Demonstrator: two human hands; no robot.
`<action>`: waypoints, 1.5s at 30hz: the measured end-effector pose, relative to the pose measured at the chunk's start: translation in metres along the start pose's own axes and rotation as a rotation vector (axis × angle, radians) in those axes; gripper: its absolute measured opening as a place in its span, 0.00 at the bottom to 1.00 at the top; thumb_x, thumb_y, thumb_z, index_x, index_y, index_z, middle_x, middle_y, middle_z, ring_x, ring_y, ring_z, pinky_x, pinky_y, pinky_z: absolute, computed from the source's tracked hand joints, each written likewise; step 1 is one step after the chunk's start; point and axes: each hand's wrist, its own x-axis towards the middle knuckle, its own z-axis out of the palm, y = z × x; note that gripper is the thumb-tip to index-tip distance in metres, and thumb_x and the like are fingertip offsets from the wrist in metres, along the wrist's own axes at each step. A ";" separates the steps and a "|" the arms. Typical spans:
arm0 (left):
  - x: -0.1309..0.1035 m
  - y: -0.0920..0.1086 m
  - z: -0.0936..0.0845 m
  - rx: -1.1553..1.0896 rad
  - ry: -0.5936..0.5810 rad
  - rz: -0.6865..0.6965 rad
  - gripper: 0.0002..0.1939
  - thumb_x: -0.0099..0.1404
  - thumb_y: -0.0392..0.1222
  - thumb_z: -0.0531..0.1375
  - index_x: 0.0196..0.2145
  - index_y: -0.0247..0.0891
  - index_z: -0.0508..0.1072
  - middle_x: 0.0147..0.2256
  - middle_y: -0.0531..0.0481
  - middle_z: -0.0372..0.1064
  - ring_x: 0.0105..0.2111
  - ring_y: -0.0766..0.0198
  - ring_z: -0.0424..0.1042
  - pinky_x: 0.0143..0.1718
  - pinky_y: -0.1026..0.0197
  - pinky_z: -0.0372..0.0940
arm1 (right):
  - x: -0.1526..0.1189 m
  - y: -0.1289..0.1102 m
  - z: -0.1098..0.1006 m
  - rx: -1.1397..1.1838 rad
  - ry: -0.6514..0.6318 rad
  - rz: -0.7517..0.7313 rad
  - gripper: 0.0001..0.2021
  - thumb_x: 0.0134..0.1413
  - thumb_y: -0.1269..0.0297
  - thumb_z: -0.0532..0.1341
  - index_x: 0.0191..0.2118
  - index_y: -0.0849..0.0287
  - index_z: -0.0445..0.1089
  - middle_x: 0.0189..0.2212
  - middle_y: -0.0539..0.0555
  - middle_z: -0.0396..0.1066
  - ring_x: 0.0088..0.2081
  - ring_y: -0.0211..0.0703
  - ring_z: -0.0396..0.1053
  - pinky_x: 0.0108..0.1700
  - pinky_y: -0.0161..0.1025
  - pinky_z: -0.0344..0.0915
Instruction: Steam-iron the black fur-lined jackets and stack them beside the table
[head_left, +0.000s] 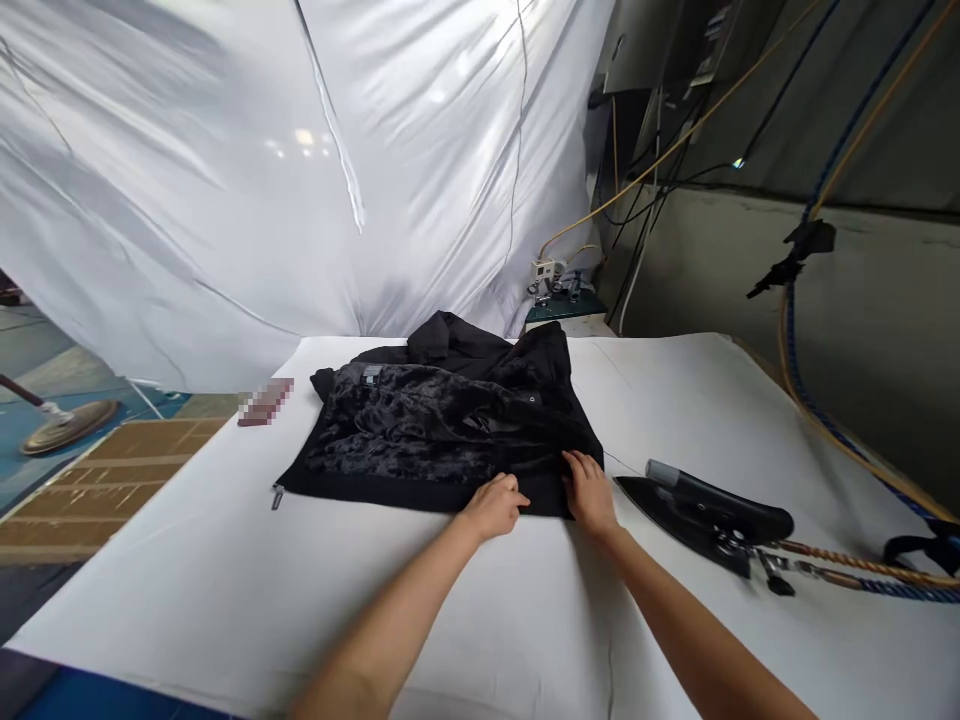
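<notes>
A black jacket [405, 430] lies spread on the white table, its plush lining facing up and its hem towards me. At the hem my left hand [495, 505] has its fingers curled together on the fabric. My right hand [590, 492] grips the jacket's near right corner, fingers bent over the edge; its thumb is mostly hidden. A zipper pull [277, 496] sticks out at the near left corner. Just right of my right hand, an iron [701, 515] rests on its side, apart from the jacket.
The white table [225, 600] spreads around the jacket. Hoses [862, 580] run from the iron to the right edge and upward. A pixelated reddish item [266, 402] lies at the left edge. White sheeting [300, 180] hangs behind. Cardboard [112, 480] lies on the floor at left.
</notes>
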 end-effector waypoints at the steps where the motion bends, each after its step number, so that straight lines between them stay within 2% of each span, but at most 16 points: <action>1: 0.003 0.003 0.003 -0.017 0.055 -0.007 0.20 0.61 0.37 0.48 0.48 0.48 0.69 0.45 0.48 0.63 0.48 0.61 0.59 0.50 0.57 0.58 | -0.010 0.002 0.003 -0.004 0.039 -0.004 0.24 0.57 0.63 0.43 0.58 0.63 0.54 0.57 0.59 0.56 0.59 0.49 0.48 0.57 0.47 0.48; 4: 0.010 0.015 0.016 0.016 0.183 -0.098 0.21 0.63 0.46 0.48 0.54 0.55 0.61 0.58 0.54 0.51 0.59 0.51 0.42 0.57 0.39 0.39 | -0.033 0.007 0.010 -0.038 0.047 -0.023 0.26 0.58 0.59 0.42 0.60 0.65 0.50 0.60 0.60 0.49 0.61 0.50 0.40 0.59 0.50 0.44; 7: 0.014 0.025 0.025 0.062 0.174 -0.189 0.26 0.61 0.56 0.48 0.57 0.64 0.49 0.62 0.61 0.38 0.61 0.42 0.26 0.52 0.28 0.24 | -0.041 0.009 0.014 -0.046 0.010 -0.018 0.28 0.58 0.57 0.40 0.61 0.66 0.47 0.61 0.61 0.46 0.62 0.50 0.39 0.59 0.50 0.43; 11: 0.018 0.028 0.025 0.080 0.113 -0.258 0.31 0.57 0.63 0.47 0.58 0.64 0.44 0.63 0.64 0.31 0.60 0.38 0.21 0.51 0.27 0.21 | -0.040 0.005 0.015 -0.031 0.041 0.026 0.31 0.58 0.54 0.38 0.62 0.67 0.42 0.62 0.63 0.42 0.62 0.49 0.37 0.60 0.49 0.42; 15: 0.020 0.028 0.025 0.062 0.100 -0.336 0.36 0.54 0.66 0.46 0.59 0.60 0.42 0.63 0.62 0.29 0.59 0.36 0.19 0.50 0.27 0.19 | -0.045 0.000 0.018 -0.022 0.049 0.069 0.37 0.55 0.47 0.40 0.61 0.73 0.43 0.61 0.68 0.41 0.62 0.55 0.36 0.60 0.50 0.40; 19: 0.021 0.027 0.026 0.032 0.095 -0.362 0.41 0.52 0.69 0.45 0.60 0.57 0.39 0.63 0.61 0.26 0.59 0.36 0.18 0.50 0.27 0.17 | -0.049 -0.004 0.018 -0.038 0.034 0.117 0.39 0.54 0.46 0.40 0.61 0.76 0.41 0.61 0.71 0.40 0.62 0.57 0.35 0.59 0.53 0.38; 21: 0.021 0.027 0.024 0.007 0.089 -0.364 0.41 0.52 0.69 0.45 0.60 0.57 0.39 0.63 0.61 0.26 0.59 0.36 0.18 0.50 0.28 0.17 | -0.047 -0.006 0.012 -0.075 -0.025 0.150 0.37 0.54 0.47 0.41 0.62 0.73 0.43 0.61 0.70 0.40 0.62 0.57 0.35 0.58 0.54 0.36; 25: 0.023 0.031 0.022 0.002 0.121 -0.389 0.38 0.53 0.67 0.47 0.60 0.56 0.45 0.63 0.59 0.32 0.59 0.37 0.20 0.50 0.27 0.18 | -0.037 -0.012 -0.012 -0.130 -0.191 0.156 0.31 0.53 0.48 0.46 0.61 0.55 0.49 0.59 0.64 0.48 0.60 0.60 0.42 0.56 0.59 0.34; 28: 0.028 0.038 0.024 0.038 0.188 -0.325 0.32 0.58 0.58 0.48 0.59 0.50 0.51 0.62 0.55 0.38 0.61 0.45 0.26 0.54 0.32 0.21 | -0.021 -0.015 -0.038 -0.098 -0.285 0.150 0.26 0.51 0.50 0.51 0.55 0.53 0.61 0.56 0.64 0.55 0.58 0.61 0.48 0.56 0.57 0.40; 30: 0.031 0.043 0.028 0.031 0.192 -0.251 0.29 0.60 0.53 0.48 0.59 0.49 0.51 0.62 0.53 0.41 0.62 0.50 0.31 0.56 0.33 0.24 | 0.000 -0.011 -0.057 -0.007 -0.302 0.108 0.19 0.54 0.58 0.50 0.48 0.56 0.68 0.52 0.63 0.59 0.55 0.56 0.54 0.54 0.49 0.48; 32: 0.035 0.049 0.030 0.000 0.172 -0.227 0.27 0.61 0.53 0.48 0.58 0.54 0.51 0.61 0.53 0.43 0.61 0.48 0.33 0.53 0.28 0.25 | 0.031 0.000 -0.074 0.112 -0.282 0.118 0.17 0.56 0.67 0.45 0.44 0.57 0.69 0.48 0.60 0.64 0.50 0.46 0.61 0.50 0.39 0.54; 34: 0.040 0.055 0.030 -0.010 0.165 -0.255 0.25 0.60 0.53 0.49 0.55 0.56 0.56 0.59 0.51 0.47 0.61 0.44 0.35 0.49 0.23 0.24 | 0.065 0.016 -0.086 0.163 -0.294 0.293 0.17 0.55 0.72 0.45 0.47 0.57 0.65 0.46 0.59 0.65 0.45 0.41 0.65 0.45 0.35 0.58; 37: 0.051 0.061 0.025 0.018 0.187 -0.234 0.18 0.61 0.49 0.49 0.48 0.48 0.67 0.53 0.46 0.56 0.60 0.49 0.42 0.54 0.29 0.26 | 0.108 0.036 -0.085 0.134 -0.367 0.443 0.17 0.53 0.71 0.49 0.49 0.62 0.61 0.43 0.63 0.67 0.42 0.46 0.67 0.39 0.37 0.62; 40: 0.061 0.064 0.023 -0.028 0.177 -0.145 0.22 0.61 0.52 0.48 0.51 0.43 0.64 0.56 0.45 0.51 0.59 0.50 0.43 0.57 0.34 0.31 | 0.124 0.041 -0.071 0.115 -0.445 0.475 0.17 0.53 0.69 0.50 0.49 0.65 0.59 0.37 0.64 0.69 0.37 0.46 0.69 0.34 0.38 0.63; 43: 0.063 0.067 0.027 -0.079 0.157 -0.139 0.30 0.58 0.62 0.47 0.58 0.56 0.52 0.62 0.53 0.36 0.60 0.38 0.30 0.51 0.25 0.27 | 0.125 0.036 -0.059 0.102 -0.506 0.409 0.18 0.53 0.68 0.51 0.51 0.61 0.57 0.37 0.61 0.70 0.36 0.44 0.69 0.35 0.36 0.62; 45: 0.063 0.068 0.031 -0.082 0.151 -0.166 0.29 0.57 0.65 0.45 0.57 0.64 0.49 0.63 0.57 0.32 0.59 0.32 0.24 0.47 0.22 0.22 | 0.124 0.036 -0.057 0.082 -0.542 0.349 0.17 0.53 0.68 0.51 0.50 0.54 0.58 0.38 0.57 0.70 0.38 0.43 0.69 0.36 0.35 0.61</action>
